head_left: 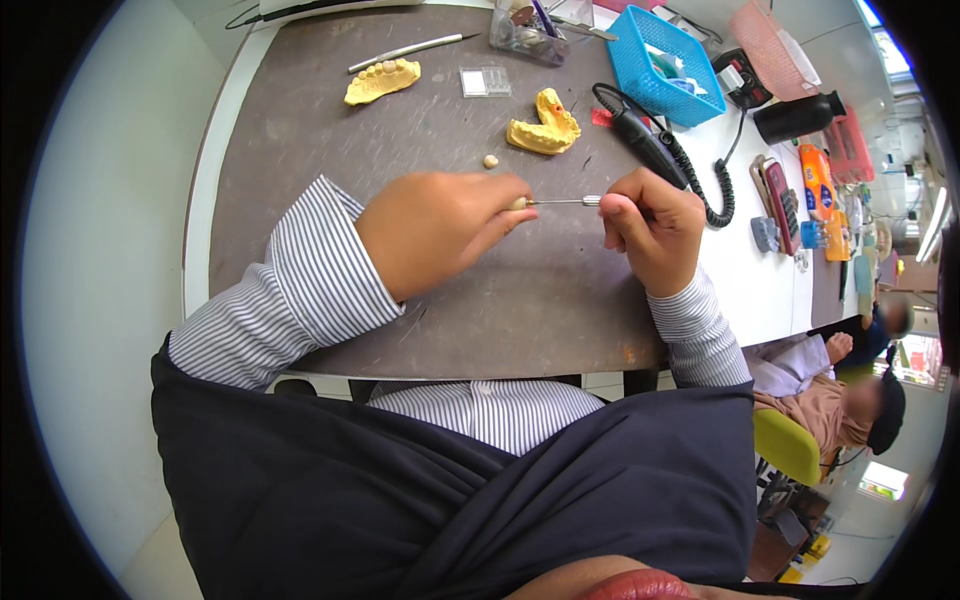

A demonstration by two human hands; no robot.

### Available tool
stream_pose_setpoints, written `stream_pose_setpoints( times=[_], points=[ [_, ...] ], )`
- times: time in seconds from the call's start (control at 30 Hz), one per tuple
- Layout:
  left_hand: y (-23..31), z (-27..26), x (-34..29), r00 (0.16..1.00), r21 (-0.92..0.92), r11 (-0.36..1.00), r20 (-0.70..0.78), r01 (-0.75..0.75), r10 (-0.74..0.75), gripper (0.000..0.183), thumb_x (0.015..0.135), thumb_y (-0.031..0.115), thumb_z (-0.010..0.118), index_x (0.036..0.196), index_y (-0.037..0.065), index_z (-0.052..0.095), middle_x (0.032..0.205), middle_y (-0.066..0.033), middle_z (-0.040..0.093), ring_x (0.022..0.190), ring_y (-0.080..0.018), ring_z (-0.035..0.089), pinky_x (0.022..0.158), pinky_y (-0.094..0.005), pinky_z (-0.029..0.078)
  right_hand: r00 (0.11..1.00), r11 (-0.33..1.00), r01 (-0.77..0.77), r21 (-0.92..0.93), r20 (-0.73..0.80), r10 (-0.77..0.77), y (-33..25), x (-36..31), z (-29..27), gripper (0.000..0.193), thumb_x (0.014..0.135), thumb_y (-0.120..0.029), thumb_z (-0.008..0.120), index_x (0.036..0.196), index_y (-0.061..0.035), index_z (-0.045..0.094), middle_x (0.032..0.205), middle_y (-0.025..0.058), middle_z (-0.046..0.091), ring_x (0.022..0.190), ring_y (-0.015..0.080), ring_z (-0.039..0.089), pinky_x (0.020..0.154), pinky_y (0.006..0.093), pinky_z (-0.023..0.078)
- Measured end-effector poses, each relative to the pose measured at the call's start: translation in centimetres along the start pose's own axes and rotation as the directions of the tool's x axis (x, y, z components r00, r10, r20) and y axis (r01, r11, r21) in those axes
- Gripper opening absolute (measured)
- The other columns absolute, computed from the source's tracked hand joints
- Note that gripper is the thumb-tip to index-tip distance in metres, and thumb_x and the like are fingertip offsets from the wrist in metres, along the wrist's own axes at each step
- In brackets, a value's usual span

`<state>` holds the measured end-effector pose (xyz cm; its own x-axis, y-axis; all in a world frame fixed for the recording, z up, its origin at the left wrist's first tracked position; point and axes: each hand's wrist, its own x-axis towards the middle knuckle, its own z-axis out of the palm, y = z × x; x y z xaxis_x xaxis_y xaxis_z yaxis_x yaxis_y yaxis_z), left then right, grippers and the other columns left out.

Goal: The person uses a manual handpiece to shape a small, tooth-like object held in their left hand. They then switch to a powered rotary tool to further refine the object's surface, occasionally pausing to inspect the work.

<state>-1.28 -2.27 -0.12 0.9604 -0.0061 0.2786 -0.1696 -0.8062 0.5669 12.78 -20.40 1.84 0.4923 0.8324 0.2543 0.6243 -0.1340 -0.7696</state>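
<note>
My left hand [435, 222] pinches a small cream tooth-like piece [518, 204] between thumb and fingertips; most of it is hidden. A brassy end sticks out toward the right. In my right hand [655, 225], curled fingers grip the knurled end of a thin metal screwdriver [565, 201]. Its slim shaft lies level and its tip meets the brassy end. Just beyond my left hand, a loose tooth crown [490, 161] rests on the brown mat. Two yellow plaster dental models, one at the back left [383, 81] and one nearer the middle [544, 125], stand farther off.
Across the back lie a pointed hand tool [412, 52], a small clear box [485, 82] and a clear tool container [530, 32]. A blue basket [665, 68], black corded handpiece [648, 143], black bottle [798, 117] and phone [777, 200] line the right. Other people sit far right.
</note>
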Motion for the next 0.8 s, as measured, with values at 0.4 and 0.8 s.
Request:
stream_pose_setpoints(
  times=[0.4, 0.8],
  points=[
    [-0.6, -0.6, 0.5, 0.992, -0.225, 0.966, 0.060, 0.125, -0.114, 0.020, 0.087, 0.019, 0.054, 0.093, 0.000, 0.058, 0.070, -0.0155, 0.058, 0.057, -0.0259, 0.054, 0.055, -0.0307, 0.043, 0.985, 0.977, 0.165, 0.133, -0.076, -0.156, 1.4, 0.7, 0.1, 0.014, 0.084, -0.009, 0.059, 0.091, 0.0026, 0.057, 0.079, 0.0058, 0.060, 0.069, 0.0126, 0.060, 0.068, 0.0233, 0.048],
    [0.3, 0.1, -0.1, 0.999, 0.011, 0.999, 0.017, 0.042, -0.042, 0.020, 0.087, 0.020, 0.055, 0.095, 0.002, 0.057, 0.076, -0.0155, 0.061, 0.065, -0.0290, 0.060, 0.059, -0.0335, 0.046, 0.998, 0.993, -0.054, -0.108, -0.031, 0.051, 1.1, 0.0, 0.6, 0.029, 0.092, -0.021, 0.048, 0.072, -0.0020, 0.055, 0.050, 0.0025, 0.048, 0.044, 0.0085, 0.046, 0.044, 0.0242, 0.036]
  ],
)
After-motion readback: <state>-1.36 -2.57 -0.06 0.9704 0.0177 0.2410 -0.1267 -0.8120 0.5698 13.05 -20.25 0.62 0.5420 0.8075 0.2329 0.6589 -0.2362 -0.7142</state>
